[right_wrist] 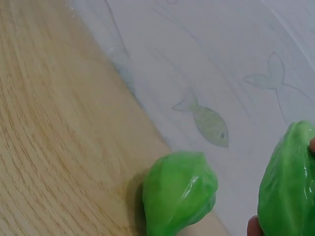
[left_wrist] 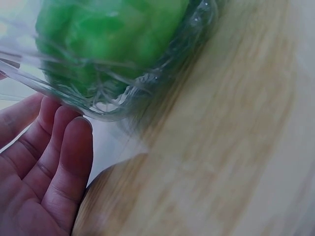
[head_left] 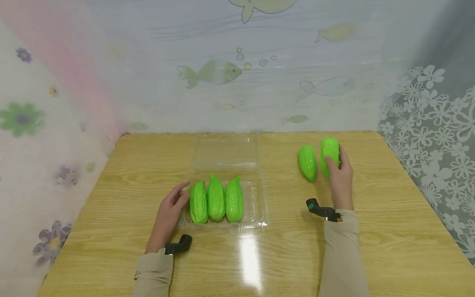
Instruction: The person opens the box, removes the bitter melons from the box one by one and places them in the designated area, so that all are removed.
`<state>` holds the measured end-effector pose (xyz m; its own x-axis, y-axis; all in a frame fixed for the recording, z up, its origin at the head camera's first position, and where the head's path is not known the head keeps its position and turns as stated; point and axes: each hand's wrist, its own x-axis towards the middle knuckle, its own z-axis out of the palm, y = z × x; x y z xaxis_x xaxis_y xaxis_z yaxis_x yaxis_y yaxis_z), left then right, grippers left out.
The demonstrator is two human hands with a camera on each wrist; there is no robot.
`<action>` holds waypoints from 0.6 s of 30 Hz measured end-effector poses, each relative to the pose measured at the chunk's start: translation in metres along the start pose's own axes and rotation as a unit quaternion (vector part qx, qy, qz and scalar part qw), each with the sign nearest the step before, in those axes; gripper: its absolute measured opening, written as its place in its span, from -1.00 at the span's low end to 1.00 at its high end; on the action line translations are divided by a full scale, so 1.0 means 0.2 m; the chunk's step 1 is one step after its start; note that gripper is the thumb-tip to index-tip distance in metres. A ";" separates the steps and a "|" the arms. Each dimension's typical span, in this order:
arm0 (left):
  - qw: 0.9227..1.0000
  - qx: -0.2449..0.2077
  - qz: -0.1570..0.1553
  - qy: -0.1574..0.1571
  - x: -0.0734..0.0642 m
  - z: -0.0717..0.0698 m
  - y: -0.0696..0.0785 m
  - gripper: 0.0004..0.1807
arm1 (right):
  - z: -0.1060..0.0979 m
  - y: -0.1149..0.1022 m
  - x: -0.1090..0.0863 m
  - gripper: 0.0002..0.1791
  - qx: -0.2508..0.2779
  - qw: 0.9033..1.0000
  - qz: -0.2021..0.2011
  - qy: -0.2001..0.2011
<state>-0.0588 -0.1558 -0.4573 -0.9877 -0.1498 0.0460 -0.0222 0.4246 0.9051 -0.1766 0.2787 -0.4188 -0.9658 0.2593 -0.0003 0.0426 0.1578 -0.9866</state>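
Observation:
My right hand (head_left: 340, 177) grips a bright green toy bitter melon (head_left: 330, 154) at the back right of the table. In the right wrist view, this bitter melon (right_wrist: 288, 187) shows at the right edge with fingertips on it. Another bitter melon (head_left: 307, 163) lies just left of it on the wood. Three more, among them the middle bitter melon (head_left: 216, 200), lie side by side in a clear plastic box (head_left: 259, 206) whose lid is folded back. At the box's left side, the fingertips of my left hand (head_left: 171, 208) touch its outer wall (left_wrist: 106, 115).
The opened lid (head_left: 226, 150) lies flat toward the back of the wooden table (head_left: 283, 255). A fish-patterned curtain (head_left: 208, 103) borders the far edge. Flowered sheets hang left and right. Inside the box, the bitter melons sit toward the left, with bare floor on the right.

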 end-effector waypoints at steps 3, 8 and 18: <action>1.000 -0.001 0.001 0.001 0.00 0.00 0.00 -0.57 | 0.00 0.01 0.01 -0.37 0.003 1.000 0.008 0.007; 1.000 0.002 0.002 0.000 0.00 0.00 0.00 -0.56 | -0.01 0.03 0.00 -0.33 0.011 1.000 0.007 0.015; 1.000 -0.003 -0.003 0.001 0.01 0.00 -0.01 -0.55 | 0.00 0.06 0.02 -0.35 0.056 0.996 0.052 0.044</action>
<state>-0.0598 -0.1567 -0.4581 -0.9873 -0.1536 0.0407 -0.0276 0.4178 0.9081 -0.1790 0.2822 -0.4305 -0.9312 0.3519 -0.0947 0.1081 0.0186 -0.9940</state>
